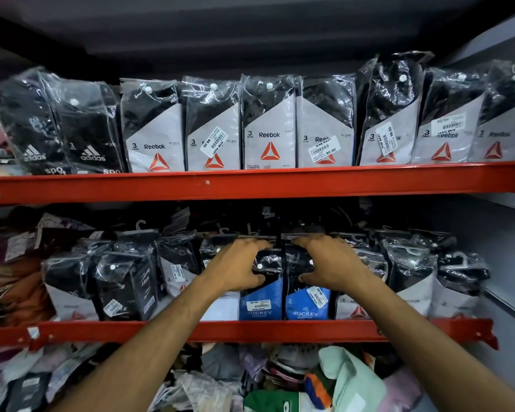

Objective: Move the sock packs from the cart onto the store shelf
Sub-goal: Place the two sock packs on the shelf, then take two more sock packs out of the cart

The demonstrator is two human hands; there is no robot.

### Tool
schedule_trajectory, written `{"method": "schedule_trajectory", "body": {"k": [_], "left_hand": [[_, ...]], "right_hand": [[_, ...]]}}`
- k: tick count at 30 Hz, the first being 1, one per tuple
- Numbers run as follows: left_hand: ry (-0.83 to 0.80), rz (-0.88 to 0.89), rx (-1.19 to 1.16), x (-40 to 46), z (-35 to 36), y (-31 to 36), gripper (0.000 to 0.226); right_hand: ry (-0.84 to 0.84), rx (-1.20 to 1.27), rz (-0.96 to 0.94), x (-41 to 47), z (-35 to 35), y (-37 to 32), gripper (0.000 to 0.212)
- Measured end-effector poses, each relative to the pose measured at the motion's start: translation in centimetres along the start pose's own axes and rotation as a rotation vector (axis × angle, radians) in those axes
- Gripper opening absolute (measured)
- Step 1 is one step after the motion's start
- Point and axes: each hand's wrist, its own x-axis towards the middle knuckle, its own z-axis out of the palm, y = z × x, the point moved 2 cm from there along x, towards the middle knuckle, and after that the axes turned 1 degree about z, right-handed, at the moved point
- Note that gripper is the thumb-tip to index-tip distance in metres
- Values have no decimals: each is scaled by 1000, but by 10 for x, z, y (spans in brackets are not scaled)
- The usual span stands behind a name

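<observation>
Two blue Jockey sock packs stand side by side on the lower red shelf [250, 330]. My left hand [238, 263] grips the top of the left blue pack [260, 298], fingers curled over its plastic. On the right blue pack [306, 304] my right hand [327, 263] is clamped the same way. Both forearms reach up from the bottom of the view. The cart is out of sight.
Grey Reebok packs [269, 126] and black Adidas packs [89, 129] fill the upper red shelf [250, 181]. More bagged sock packs [125, 286] flank my hands on the lower shelf. Loose clothing [280, 379] is piled below. A grey wall panel [503, 248] closes the right side.
</observation>
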Motion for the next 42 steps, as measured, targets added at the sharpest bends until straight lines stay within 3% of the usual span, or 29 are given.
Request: {"method": "schedule_trajectory", "body": {"k": [6,9,14,19,33,38,42], "left_hand": [[-12,-15,76,-12,2,5,89],[53,-32,121,-32,0,8,94],[223,-16,191,-104,23,9,85],[201,-120,246,-198,78,1,87],[-428,-516,47,-459,265,-47,82],[-745,-587,-62,-513,331,-56,88],[-803,-534,-163,-527,379,-76,92]], "right_hand": [[14,-40,11,-2,4,-4,87],[121,-39,-14,-14,7,-13,93],[313,62,-2,-57,35,-46,90],[330,111,21,-112,99,-97,95],[-318,221,-96,-242,309,-239,101],[-585,227,-116,-290,397,-281,96],[-829,195,-140,-308,465,-306,99]]}}
